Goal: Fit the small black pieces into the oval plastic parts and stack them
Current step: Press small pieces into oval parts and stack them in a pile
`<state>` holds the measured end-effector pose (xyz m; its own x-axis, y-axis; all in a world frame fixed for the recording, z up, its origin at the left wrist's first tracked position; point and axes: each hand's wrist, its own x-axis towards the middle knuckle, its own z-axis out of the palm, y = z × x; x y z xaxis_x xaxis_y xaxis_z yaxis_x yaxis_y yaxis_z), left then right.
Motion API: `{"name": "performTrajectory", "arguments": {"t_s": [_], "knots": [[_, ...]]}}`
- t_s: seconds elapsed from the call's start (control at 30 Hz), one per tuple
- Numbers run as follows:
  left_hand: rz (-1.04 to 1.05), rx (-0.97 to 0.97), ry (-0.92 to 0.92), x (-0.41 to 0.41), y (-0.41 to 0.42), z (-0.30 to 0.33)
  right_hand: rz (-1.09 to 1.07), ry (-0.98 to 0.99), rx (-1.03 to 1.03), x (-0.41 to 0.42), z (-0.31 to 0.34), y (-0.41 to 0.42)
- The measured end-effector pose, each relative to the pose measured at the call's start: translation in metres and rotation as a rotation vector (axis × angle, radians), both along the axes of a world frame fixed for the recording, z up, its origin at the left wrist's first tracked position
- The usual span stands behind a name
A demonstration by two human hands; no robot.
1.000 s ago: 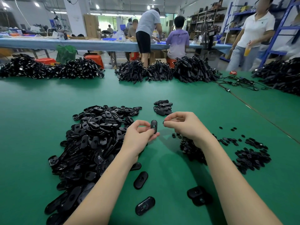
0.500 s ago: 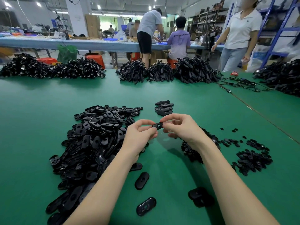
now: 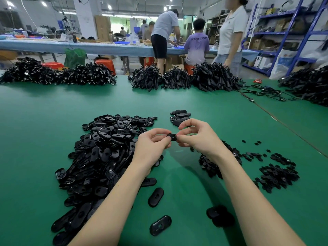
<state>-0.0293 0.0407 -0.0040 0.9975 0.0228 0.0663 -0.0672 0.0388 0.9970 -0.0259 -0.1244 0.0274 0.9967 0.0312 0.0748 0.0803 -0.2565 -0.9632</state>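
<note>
1. Right, head view only: we see both hands raised above the green bench (image 3: 195, 103), meeting over the gap between the two stock heaps.
2. Left hand (image 3: 152, 146) pinches one oval plastic part (image 3: 172, 136) by its end, fingers curled round it. Right hand (image 3: 197, 137) closes thumb and forefinger on the other end of the same part. Hands together, both clamped on it.
3. We judge the right hand is pressing a small black piece into the oval; the piece itself is hidden by the fingertips, so we cannot tell whether it is seated.
4. Layout fits the job: pile of oval parts (image 3: 106, 148) lies left, under the left forearm; small black pieces (image 3: 276, 173) lie scattered right, near the right wrist. Each hand feeds from its own side.
5. A short stack of ovals (image 3: 180, 117) sits just beyond the hands, likely the done pile.
6. Pose: both forearms angle inward, wrists lifted clear of the bench, knuckles up.
7. Loose ovals (image 3: 156, 197) lie near the front edge, between the arms.
</note>
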Motion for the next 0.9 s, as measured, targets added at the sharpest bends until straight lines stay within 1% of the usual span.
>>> {"name": "performTrajectory", "arguments": {"t_s": [0.3,0.7,0.9], "knots": [[0.008,0.035,-0.011,-0.0002,0.0007,0.0005,-0.065,-0.034,-0.022,0.0038,-0.0049,0.002],[-0.021,0.052,0.016,-0.0029,0.0019,0.0036,-0.093,-0.083,-0.143,0.0006,-0.0016,0.006],[-0.034,0.002,0.039,-0.0018,0.0023,0.004,-0.109,-0.113,-0.123,0.0,-0.0029,0.0093]]}}
